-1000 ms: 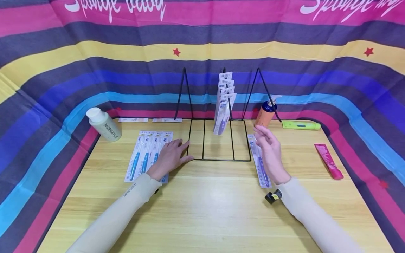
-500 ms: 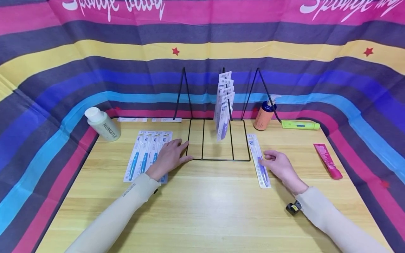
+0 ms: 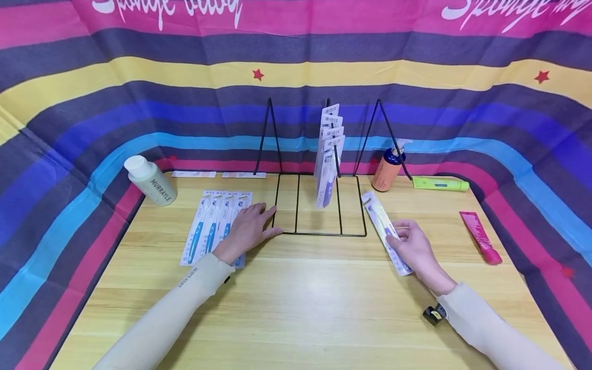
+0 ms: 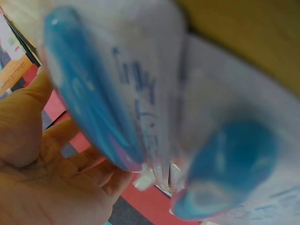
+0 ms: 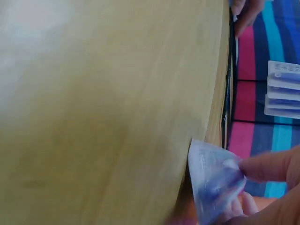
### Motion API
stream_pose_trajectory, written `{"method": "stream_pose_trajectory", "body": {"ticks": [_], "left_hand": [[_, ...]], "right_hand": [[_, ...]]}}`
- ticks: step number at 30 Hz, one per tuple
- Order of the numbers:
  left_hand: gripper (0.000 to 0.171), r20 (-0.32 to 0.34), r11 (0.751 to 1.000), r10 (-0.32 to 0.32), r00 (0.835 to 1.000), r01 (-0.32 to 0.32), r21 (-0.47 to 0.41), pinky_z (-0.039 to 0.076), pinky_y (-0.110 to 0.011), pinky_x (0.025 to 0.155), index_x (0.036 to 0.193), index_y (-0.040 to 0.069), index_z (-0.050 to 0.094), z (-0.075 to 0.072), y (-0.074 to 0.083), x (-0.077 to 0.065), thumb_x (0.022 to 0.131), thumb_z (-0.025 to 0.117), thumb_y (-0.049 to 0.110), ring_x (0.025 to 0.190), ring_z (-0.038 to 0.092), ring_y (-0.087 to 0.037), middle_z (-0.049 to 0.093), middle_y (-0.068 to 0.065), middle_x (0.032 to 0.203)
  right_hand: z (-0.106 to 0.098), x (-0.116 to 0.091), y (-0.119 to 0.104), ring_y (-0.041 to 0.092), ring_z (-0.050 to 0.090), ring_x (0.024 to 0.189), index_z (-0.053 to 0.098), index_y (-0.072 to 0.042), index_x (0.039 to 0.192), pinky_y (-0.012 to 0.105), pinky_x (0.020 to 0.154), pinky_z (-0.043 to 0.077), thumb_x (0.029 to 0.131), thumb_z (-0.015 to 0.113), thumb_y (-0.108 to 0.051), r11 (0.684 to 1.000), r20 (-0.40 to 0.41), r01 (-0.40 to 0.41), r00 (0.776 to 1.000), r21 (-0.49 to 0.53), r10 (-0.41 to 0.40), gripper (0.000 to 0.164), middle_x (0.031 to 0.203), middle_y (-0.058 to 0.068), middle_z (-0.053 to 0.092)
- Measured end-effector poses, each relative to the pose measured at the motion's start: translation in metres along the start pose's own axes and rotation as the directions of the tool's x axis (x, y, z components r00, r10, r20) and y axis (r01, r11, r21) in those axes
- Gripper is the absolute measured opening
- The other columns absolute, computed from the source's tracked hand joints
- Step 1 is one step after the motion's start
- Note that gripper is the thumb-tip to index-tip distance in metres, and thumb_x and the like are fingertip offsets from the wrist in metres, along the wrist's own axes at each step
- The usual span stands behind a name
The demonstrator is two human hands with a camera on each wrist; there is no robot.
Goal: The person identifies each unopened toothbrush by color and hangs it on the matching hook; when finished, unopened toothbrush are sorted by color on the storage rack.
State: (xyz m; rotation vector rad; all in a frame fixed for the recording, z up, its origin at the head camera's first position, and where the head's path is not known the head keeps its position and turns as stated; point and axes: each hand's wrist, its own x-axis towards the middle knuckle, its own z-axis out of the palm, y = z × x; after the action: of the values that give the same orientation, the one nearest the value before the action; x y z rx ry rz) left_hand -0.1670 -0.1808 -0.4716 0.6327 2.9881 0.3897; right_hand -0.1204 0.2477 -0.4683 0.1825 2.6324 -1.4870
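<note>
My right hand (image 3: 416,249) pinches a purple toothbrush in a clear blister pack (image 3: 378,216), just right of a black wire rack (image 3: 319,235). In the right wrist view the pack (image 5: 208,176) stands tilted, with the thumb on its near face and the other fingers partly hidden behind it. My left hand (image 3: 247,226) rests at the rack's left side, fingers relaxed at the wire, its wrist over several packed blue toothbrushes (image 3: 203,221). Two blue handles loom close in the left wrist view beside the open palm (image 4: 61,187). Several packed purple toothbrushes (image 3: 327,177) hang from the rack's middle hook.
A white-capped bottle (image 3: 152,182) stands at the back left, near two flat white packs (image 3: 194,174). Right of the rack are an orange pump bottle (image 3: 387,172), a green tube (image 3: 440,184) and a pink tube (image 3: 480,236). A striped cloth (image 3: 296,46) surrounds the table.
My right hand has drawn back from near the rack, come down on the loose purple toothbrush pack and gripped it, turning it askew. The left hand stays in place.
</note>
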Motion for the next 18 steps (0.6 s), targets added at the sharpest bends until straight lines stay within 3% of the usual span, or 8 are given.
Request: {"method": "stream_pose_trajectory", "body": {"ticks": [5, 9, 12, 16, 18], "left_hand": [[0.077, 0.003, 1.0, -0.003, 1.0, 0.003, -0.005, 0.034, -0.064, 0.122, 0.163, 0.005, 0.051, -0.002, -0.001, -0.001, 0.106, 0.07, 0.053, 0.149, 0.044, -0.048, 0.049, -0.03, 0.159], [0.078, 0.001, 1.0, -0.009, 1.0, 0.009, 0.0, 0.035, -0.064, 0.122, 0.163, 0.005, 0.051, -0.003, -0.001, -0.002, 0.105, 0.07, 0.054, 0.149, 0.045, -0.048, 0.049, -0.03, 0.159], [0.077, -0.005, 1.0, 0.002, 1.0, -0.002, 0.004, 0.035, -0.064, 0.121, 0.163, 0.005, 0.051, -0.003, 0.0, -0.001, 0.106, 0.069, 0.054, 0.148, 0.045, -0.048, 0.049, -0.03, 0.159], [0.078, 0.006, 1.0, 0.001, 1.0, -0.001, 0.008, 0.035, -0.063, 0.121, 0.163, 0.005, 0.05, -0.002, 0.001, 0.001, 0.106, 0.069, 0.054, 0.148, 0.045, -0.048, 0.049, -0.03, 0.159], [0.078, 0.012, 1.0, -0.004, 1.0, 0.004, 0.007, 0.035, -0.063, 0.122, 0.164, 0.006, 0.05, -0.002, 0.001, 0.001, 0.106, 0.069, 0.054, 0.149, 0.045, -0.048, 0.049, -0.03, 0.159]], "right_hand": [[0.005, -0.015, -0.005, 0.011, 0.068, 0.097, 0.05, 0.006, 0.148, 0.026, 0.075, 0.059, 0.105, 0.065, 0.002, 0.972, -0.021, 0.012, 1.0, 0.236, -0.007, 0.045, 0.139, 0.03, 0.06], [0.015, -0.032, -0.022, 0.011, 0.069, 0.104, 0.057, 0.002, 0.146, 0.031, 0.08, 0.06, 0.107, 0.064, 0.0, 0.925, 0.049, -0.038, 0.999, 0.378, 0.021, 0.04, 0.147, 0.022, 0.056], [0.025, -0.045, -0.036, 0.012, 0.068, 0.109, 0.064, -0.003, 0.139, 0.031, 0.087, 0.058, 0.105, 0.068, -0.001, 0.894, 0.055, -0.038, 0.998, 0.447, 0.014, 0.034, 0.141, 0.013, 0.062], [0.04, -0.055, -0.049, 0.016, 0.068, 0.107, 0.066, 0.001, 0.13, 0.03, 0.087, 0.059, 0.107, 0.067, 0.0, 0.815, -0.003, 0.092, 0.994, 0.572, -0.11, 0.024, 0.126, 0.005, 0.067], [0.048, -0.057, -0.055, 0.018, 0.067, 0.107, 0.064, 0.004, 0.128, 0.029, 0.088, 0.059, 0.108, 0.064, 0.002, 0.752, -0.06, 0.19, 0.978, 0.631, -0.198, 0.02, 0.121, 0.006, 0.067]]}}
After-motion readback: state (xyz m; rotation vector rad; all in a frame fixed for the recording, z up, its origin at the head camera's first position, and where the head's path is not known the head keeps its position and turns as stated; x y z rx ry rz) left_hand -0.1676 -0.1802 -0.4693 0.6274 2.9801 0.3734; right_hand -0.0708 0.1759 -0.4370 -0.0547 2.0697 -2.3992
